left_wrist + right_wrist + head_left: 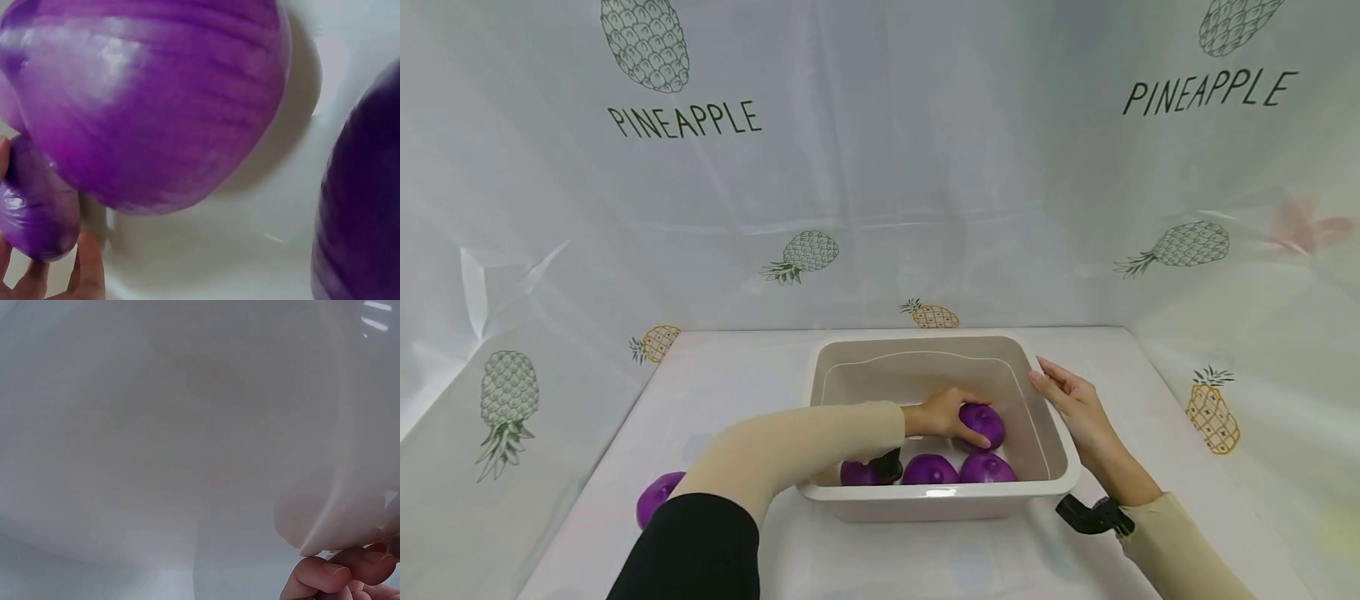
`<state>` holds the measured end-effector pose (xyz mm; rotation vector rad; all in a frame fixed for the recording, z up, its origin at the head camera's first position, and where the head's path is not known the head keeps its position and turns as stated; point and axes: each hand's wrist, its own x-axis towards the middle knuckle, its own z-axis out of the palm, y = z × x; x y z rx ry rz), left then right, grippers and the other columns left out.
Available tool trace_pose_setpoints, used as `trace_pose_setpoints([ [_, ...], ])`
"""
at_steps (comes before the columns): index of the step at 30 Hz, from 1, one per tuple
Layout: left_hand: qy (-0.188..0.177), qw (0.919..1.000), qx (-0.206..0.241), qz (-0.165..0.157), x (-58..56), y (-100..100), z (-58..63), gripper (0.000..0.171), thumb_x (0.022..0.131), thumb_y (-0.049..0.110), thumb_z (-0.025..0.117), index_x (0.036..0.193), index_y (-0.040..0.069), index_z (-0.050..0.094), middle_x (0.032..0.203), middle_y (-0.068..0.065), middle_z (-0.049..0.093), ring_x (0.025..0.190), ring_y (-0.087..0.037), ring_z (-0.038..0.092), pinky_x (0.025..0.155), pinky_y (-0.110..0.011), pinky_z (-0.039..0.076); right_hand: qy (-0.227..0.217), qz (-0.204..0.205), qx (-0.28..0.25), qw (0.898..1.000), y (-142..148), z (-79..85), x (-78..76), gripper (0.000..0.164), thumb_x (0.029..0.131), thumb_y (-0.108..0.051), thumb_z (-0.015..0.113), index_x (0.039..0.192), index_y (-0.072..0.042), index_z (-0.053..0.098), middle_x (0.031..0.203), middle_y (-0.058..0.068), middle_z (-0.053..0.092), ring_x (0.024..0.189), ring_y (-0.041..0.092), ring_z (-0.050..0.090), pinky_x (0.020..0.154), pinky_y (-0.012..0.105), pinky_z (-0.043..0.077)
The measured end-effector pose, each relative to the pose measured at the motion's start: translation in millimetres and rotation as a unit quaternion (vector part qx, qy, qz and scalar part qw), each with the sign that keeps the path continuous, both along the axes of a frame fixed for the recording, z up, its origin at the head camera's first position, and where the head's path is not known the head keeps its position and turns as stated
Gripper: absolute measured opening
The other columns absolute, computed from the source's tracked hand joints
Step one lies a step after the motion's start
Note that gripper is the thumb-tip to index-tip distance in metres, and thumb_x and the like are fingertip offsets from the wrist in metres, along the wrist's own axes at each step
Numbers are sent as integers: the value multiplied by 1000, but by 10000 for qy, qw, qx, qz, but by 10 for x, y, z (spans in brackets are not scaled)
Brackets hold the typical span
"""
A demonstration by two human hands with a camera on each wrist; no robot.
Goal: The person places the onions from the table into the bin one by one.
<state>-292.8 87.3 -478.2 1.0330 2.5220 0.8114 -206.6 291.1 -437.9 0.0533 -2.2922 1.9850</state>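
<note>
A whitish plastic bin (pixel 940 492) stands on the table with several purple onions inside. Within it, my left hand (pixel 946 412) grips a red onion (pixel 985 425) near the right wall, thumb and fingers around its sides. In the left wrist view that onion (pixel 37 206) sits between the fingers, behind a much nearer onion (pixel 156 106). Two more onions, a middle one (pixel 929 469) and a right one (pixel 987 467), lie along the bin's near wall. My right hand (pixel 1075 408) holds the bin's right rim; in the right wrist view its curled fingers (pixel 322 575) touch the rim's edge.
Left of the bin, another onion (pixel 655 500) lies on the white-covered table (pixel 737 375), partly hidden by my left sleeve. One onion (pixel 857 473) in the bin's near left corner is partly covered by the black wrist device. A pineapple-print curtain (pixel 880 167) surrounds the table's back and sides.
</note>
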Motion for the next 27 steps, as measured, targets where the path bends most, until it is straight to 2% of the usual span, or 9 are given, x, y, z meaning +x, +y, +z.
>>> trace_pose_setpoints([
  [5,-98,9999,-74,-112,-28,-10,46,72,72,29,91,137,14,62,136,-3,62,126,-11,54,102,-17,38,-25,-6,35,10000,-12,10,3,63,105,-28,54,151,8,32,126,1,62,103,1,64,80,23,56],
  [10,-384,9984,246,-342,-78,-55,164,73,74,17,90,138,5,59,139,-7,59,131,-18,51,107,-17,34,-35,-11,41,10000,-12,15,10,63,105,-28,54,151,8,31,125,-2,62,102,1,64,79,23,56],
  [13,-455,9978,348,-326,-90,-101,273,69,74,15,90,136,2,60,136,-11,61,129,-21,54,107,-19,36,-31,4,26,10000,-20,18,14,63,105,-28,54,151,8,32,124,-4,63,102,1,64,79,24,56],
  [19,-570,9975,373,-193,-96,-225,512,69,75,23,90,137,9,62,134,-10,62,124,-17,57,100,-21,43,-39,54,-87,9999,-25,22,23,63,104,-27,55,151,7,32,120,-11,64,102,2,64,79,23,57],
  [24,-909,9932,717,-109,-92,-369,739,70,79,28,87,141,13,58,136,-12,61,126,-24,57,97,-27,47,-25,63,-215,9997,-21,28,22,64,104,-25,56,151,10,30,114,-17,64,100,0,64,78,22,56],
  [27,-1026,9899,978,48,-82,-478,898,68,79,27,87,140,14,59,135,-12,61,119,-25,61,92,-27,51,3,109,-271,9996,-26,27,24,63,104,-24,56,151,10,29,113,-18,65,100,0,65,78,22,56],
])
